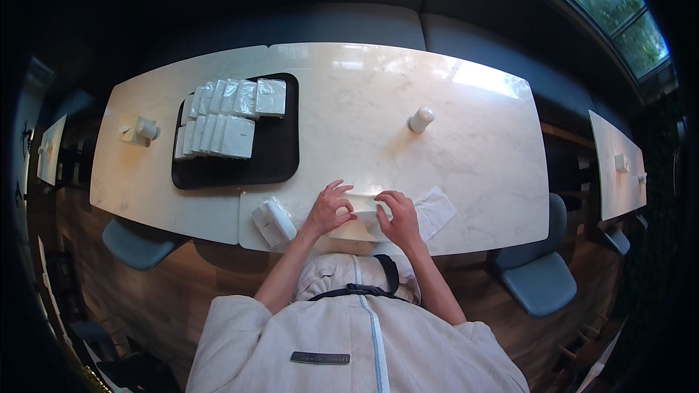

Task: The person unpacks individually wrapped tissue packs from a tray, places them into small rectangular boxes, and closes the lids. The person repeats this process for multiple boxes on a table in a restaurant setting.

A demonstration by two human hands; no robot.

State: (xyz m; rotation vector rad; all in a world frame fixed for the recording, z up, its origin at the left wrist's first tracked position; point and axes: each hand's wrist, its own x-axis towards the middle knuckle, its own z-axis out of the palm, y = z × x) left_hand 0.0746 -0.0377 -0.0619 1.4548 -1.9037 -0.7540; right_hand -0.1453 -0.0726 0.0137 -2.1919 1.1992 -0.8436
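A pale box (pixel 357 233), seemingly a napkin holder, stands at the table's near edge in front of me. My left hand (pixel 330 209) curls around its left side, thumb and fingertips pinching at the upper rim. On the opposite side, my right hand (pixel 398 217) has its fingers and thumb on the rim. The hands partly hide the box, and its contents are unclear. Left of my left hand lies an opened clear plastic pack of white paper napkins (pixel 273 222). An empty-looking crumpled plastic wrapper (pixel 435 210) rests beside my right hand.
A black tray (pixel 278 158) carries two rows of wrapped napkin packs (pixel 237 136). A white cylindrical shaker (pixel 421 119) stands on the marble-look table (pixel 349 98). Another napkin box (pixel 130 130) and shaker (pixel 147 129) stand at left. Blue chairs (pixel 538 284) flank me; a bench (pixel 349 22) runs behind.
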